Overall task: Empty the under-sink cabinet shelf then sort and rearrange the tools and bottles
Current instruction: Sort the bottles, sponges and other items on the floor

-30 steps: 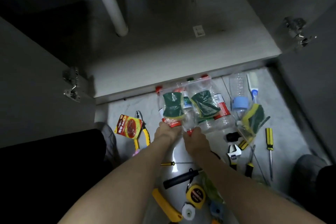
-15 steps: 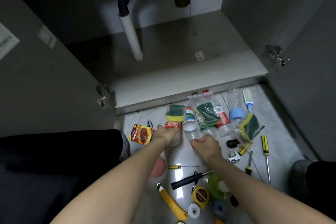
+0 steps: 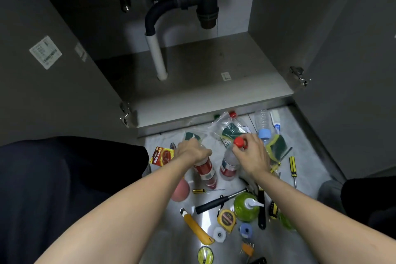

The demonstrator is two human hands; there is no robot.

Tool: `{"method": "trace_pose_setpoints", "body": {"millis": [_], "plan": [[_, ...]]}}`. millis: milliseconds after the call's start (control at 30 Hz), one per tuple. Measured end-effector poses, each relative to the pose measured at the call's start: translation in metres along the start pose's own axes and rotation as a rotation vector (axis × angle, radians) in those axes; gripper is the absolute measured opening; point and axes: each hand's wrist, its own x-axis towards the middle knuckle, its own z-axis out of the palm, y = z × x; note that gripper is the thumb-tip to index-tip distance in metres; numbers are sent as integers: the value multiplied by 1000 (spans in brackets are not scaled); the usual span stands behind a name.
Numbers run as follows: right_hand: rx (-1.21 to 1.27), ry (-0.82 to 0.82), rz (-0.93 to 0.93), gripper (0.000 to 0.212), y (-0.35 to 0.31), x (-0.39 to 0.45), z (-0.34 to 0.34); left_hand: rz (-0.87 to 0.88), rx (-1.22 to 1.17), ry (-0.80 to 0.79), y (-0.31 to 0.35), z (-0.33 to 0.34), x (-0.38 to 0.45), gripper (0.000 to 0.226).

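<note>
Below the cabinet shelf (image 3: 214, 100), on the floor (image 3: 308, 163): scattered bottles and tools, both hands at work among them.
Left hand (image 3: 190, 151): grip clenched round the top of a clear bottle with a red label (image 3: 204, 170); the bottle stands upright under the hand.
Right hand (image 3: 252, 156): grip pinching the red cap (image 3: 239, 142) of a second clear bottle (image 3: 229, 165), which stands tilted just beside the left-hand bottle.
Beyond the left grip: a bagged green sponge (image 3: 191, 135) lies touching the knuckles, whether held cannot be told.
Beyond the right grip: another bagged sponge (image 3: 228, 130) rests over a lying red-capped bottle (image 3: 233, 116), close to the shelf edge.
Right of the right grip: a blue-capped bottle (image 3: 263, 124), a white tube (image 3: 276, 122), a loose green-and-yellow sponge (image 3: 276, 148) and a yellow-striped screwdriver (image 3: 293, 167).
Left of the left grip: a red and yellow packet (image 3: 162, 155) beside the person's dark trouser leg (image 3: 64, 178).
Nearer the body than both grips: a pink ball (image 3: 181, 193), a small yellow screwdriver (image 3: 205, 190), a black-handled tool (image 3: 214, 202), a yellow utility knife (image 3: 198, 229), a tape measure (image 3: 227, 218), a white tape roll (image 3: 219, 234), a blue roll (image 3: 246, 230) and a green pump bottle (image 3: 246, 207).
Shelf interior: a white drain pipe (image 3: 157, 55) meets the shelf floor; a black trap (image 3: 206, 4) hangs above.
</note>
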Motion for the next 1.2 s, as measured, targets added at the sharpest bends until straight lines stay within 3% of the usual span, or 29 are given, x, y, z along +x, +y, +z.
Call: {"method": "trace_pose_setpoints", "body": {"millis": [233, 333, 467, 600, 700, 867, 1033, 1200], "plan": [[40, -98, -5, 28, 15, -4, 13, 105, 172, -11, 6, 24, 4, 43], [96, -179, 66, 51, 17, 0, 21, 155, 421, -133, 5, 26, 7, 45], [107, -204, 110, 67, 16, 3, 26, 174, 535, -305, 1, 25, 11, 55], [72, -185, 109, 60, 11, 7, 24, 239, 665, -339, 10, 21, 11, 72], [-45, -214, 117, 42, 4, 8, 21, 241, 658, -302, 11, 23, 6, 69], [-138, -312, 201, 40, -7, 4, 16, 229, 666, -166, 7, 15, -14, 56], [-21, -212, 215, 51, -34, 18, -13, 154, 486, -135, 2, -13, -35, 57], [60, -24, 121, 55, -98, 52, -90, 88, -40, -68, 14, -50, -57, 53]]}}
